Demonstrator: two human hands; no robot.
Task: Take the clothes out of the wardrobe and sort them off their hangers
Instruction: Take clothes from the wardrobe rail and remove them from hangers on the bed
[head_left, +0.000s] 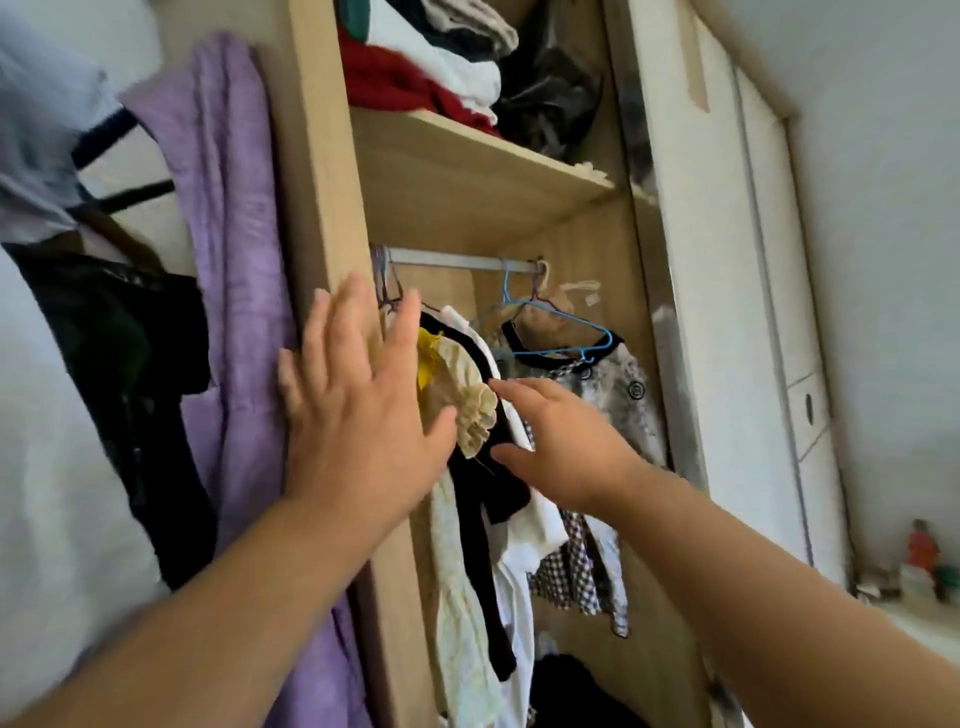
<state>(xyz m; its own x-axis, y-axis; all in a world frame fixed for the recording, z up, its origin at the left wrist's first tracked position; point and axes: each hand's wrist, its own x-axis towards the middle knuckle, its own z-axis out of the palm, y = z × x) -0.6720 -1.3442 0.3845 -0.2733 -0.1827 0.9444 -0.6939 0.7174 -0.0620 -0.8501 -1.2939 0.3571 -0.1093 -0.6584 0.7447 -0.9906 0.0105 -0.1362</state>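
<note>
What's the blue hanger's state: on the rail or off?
On: the blue hanger has its hook over the rail, near the rail's right end.

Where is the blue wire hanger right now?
In the head view, the thin blue wire hanger hangs near the right end of the silver metal rail, under the light wooden shelf, above the right hand and a grey buttoned garment.

Both arms outstretched; left hand (358, 415) open, fingers spread; right hand (561, 447) open, fingers extended, holding nothing.
</note>
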